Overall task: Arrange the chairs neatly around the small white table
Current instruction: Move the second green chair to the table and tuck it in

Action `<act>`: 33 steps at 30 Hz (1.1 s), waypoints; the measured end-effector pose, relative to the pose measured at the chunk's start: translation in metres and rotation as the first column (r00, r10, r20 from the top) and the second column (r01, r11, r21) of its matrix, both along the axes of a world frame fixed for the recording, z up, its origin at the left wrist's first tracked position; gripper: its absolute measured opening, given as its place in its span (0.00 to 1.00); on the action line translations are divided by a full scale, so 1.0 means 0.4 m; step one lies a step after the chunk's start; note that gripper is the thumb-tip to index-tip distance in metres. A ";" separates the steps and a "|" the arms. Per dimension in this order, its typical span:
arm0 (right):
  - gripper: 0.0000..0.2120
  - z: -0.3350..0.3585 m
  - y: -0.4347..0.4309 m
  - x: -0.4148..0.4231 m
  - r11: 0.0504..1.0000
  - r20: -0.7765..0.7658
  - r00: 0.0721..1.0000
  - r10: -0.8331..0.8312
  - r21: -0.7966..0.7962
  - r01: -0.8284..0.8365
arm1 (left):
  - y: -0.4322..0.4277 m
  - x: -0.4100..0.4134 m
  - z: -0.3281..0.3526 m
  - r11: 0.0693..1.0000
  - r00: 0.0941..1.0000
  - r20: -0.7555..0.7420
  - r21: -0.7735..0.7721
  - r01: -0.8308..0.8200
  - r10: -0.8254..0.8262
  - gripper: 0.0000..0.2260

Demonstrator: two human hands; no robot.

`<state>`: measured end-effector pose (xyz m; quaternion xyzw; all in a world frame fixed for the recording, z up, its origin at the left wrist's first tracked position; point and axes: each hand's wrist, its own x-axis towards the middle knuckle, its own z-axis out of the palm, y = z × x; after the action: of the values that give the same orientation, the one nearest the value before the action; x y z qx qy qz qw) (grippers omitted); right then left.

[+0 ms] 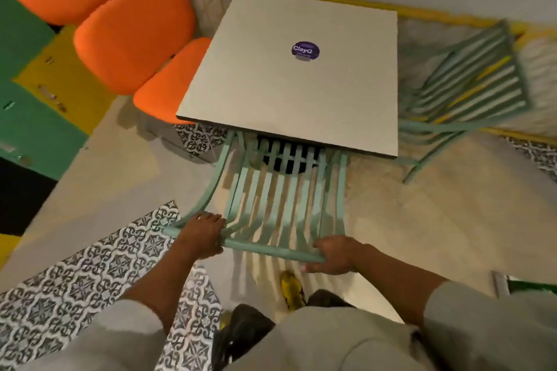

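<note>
Gripping the top rail of a mint-green slatted chair (286, 190), the left hand (202, 235) is wrapping around the rail's left end while the right hand (334, 254) is closing over its right end, both hands holding the same bar with fingers curled around it. Light grey sleeves are covering both forearms. The chair's slatted back is leaning toward the person, and its seat is sitting tucked under the near edge of the small white table (271, 93). A round purple sticker (305, 50) is lying near the middle of the table. To the right of the table, a second mint-green slatted chair (470, 84) is standing at an angle, its seat just beside the table's right edge. On the left side, an orange padded seat (171, 81) is reaching partly under the table, with two more orange cushions (132, 30) lined up behind it. Patterned black-and-white tiles (90, 274) are covering part of the floor below the left arm, and a yellow shoe (291, 288) is showing beneath the chair rail.
</note>
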<state>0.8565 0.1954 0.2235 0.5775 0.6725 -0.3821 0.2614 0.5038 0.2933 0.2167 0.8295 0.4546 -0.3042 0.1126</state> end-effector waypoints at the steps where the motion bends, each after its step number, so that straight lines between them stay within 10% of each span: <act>1: 0.45 -0.004 -0.013 -0.009 1.000 0.021 0.999 -0.026 0.006 0.026 | 0.014 -0.013 -0.013 1.000 1.000 0.005 -0.009 0.021 -0.021 0.30; 10: 0.24 -0.078 -0.092 -0.182 0.927 0.314 0.901 -0.298 0.319 0.196 | 0.037 -0.128 -0.061 0.983 0.981 0.073 -0.040 0.181 -0.178 0.22; 33: 0.13 -0.072 -0.078 -0.256 0.873 0.269 0.872 -0.409 0.392 0.289 | 0.072 -0.194 -0.091 0.975 0.960 0.171 0.022 0.223 -0.223 0.17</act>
<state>0.7539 0.1642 0.1946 0.7848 0.5544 -0.1953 0.1965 0.4263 0.3220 0.1804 0.8987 0.3473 -0.2415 0.1156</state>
